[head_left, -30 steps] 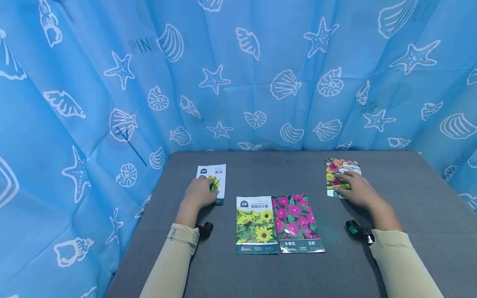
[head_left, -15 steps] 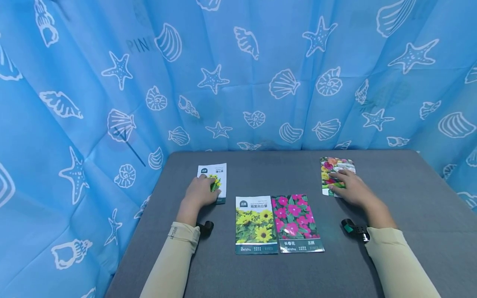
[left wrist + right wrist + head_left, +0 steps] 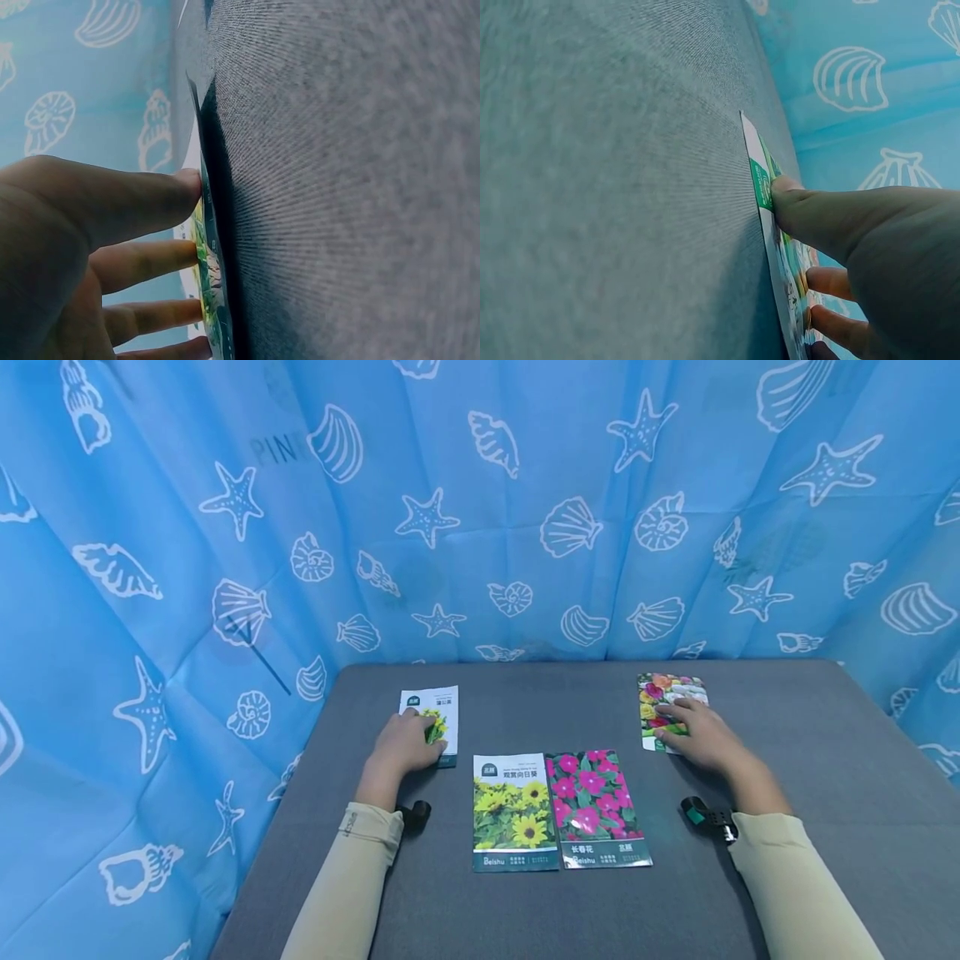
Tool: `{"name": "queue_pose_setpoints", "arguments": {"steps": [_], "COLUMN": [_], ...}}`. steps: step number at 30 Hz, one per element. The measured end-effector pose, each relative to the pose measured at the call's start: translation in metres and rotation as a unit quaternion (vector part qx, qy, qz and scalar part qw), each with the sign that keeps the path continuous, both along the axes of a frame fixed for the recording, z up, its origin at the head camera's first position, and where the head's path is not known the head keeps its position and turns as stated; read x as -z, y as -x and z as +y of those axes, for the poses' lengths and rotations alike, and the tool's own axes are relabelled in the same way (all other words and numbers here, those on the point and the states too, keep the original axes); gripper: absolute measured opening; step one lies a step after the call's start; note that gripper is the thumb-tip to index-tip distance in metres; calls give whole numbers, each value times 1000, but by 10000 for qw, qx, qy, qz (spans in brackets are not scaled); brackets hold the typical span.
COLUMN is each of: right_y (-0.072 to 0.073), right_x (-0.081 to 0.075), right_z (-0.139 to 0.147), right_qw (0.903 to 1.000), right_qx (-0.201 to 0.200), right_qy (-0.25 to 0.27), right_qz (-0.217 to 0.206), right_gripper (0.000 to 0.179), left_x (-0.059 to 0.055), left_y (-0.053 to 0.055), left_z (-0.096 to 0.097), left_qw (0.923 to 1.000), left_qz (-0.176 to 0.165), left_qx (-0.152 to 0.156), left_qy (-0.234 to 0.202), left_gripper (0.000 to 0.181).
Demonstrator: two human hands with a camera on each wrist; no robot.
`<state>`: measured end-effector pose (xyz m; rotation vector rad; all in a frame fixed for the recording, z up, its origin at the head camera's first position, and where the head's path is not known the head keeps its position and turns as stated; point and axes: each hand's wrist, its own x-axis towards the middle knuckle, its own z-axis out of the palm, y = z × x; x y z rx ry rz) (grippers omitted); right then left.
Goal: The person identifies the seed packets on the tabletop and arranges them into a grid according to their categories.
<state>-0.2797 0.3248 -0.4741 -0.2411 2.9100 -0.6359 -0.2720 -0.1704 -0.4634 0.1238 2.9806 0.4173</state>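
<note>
My left hand (image 3: 402,744) rests its fingertips on a white seed packet (image 3: 447,696) with yellow flowers, at the back left of the table. In the left wrist view the thumb and spread fingers (image 3: 150,257) press on that packet's face, and its near corner lifts slightly off the cloth. At the back right my right hand (image 3: 708,739) touches a seed packet (image 3: 660,687) printed with many-coloured blooms. Its thumb (image 3: 799,206) and fingertips lie on the packet's face in the right wrist view. Both hands partly cover their packets.
Nearer the front, a yellow sunflower seed packet (image 3: 513,814) and a pink-flowered seed packet (image 3: 596,810) lie side by side, edges almost meeting. All lie on a grey cloth-covered table (image 3: 555,710). A blue shell-print curtain (image 3: 480,510) hangs behind and at the left.
My right hand has slid its packet leftward across the table. The left hand and its packet have shifted slightly right and away. The two middle packets have stayed put.
</note>
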Motion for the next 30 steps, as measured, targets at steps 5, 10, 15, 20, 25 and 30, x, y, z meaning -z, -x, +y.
{"name": "queue_pose_setpoints", "arguments": {"steps": [5,10,15,20,25,30], "right_y": [2,3,4,7,10,12], "right_x": [0,0,0,0,0,1], "right_z": [-4,-7,-9,-10,-11,-15], "right_qw": [10000,10000,10000,9999,9999,9998], "right_qx": [34,18,-20,-94,-141,-204], "right_qy": [41,75,81,90,66,75], "right_qz": [-60,-7,-10,-10,4,4], "right_gripper": [61,60,60,61,60,60], "left_x": [0,0,0,1,-2,-3], "left_y": [1,2,5,8,9,9], "left_z": [1,2,4,4,7,9], "left_qw": [10000,10000,10000,9999,10000,9999], "left_qz": [-24,-19,13,20,18,5], "left_qx": [0,52,90,105,97,100], "left_qy": [-25,-29,5,3,-8,33], "left_gripper": [65,65,65,65,64,63]}}
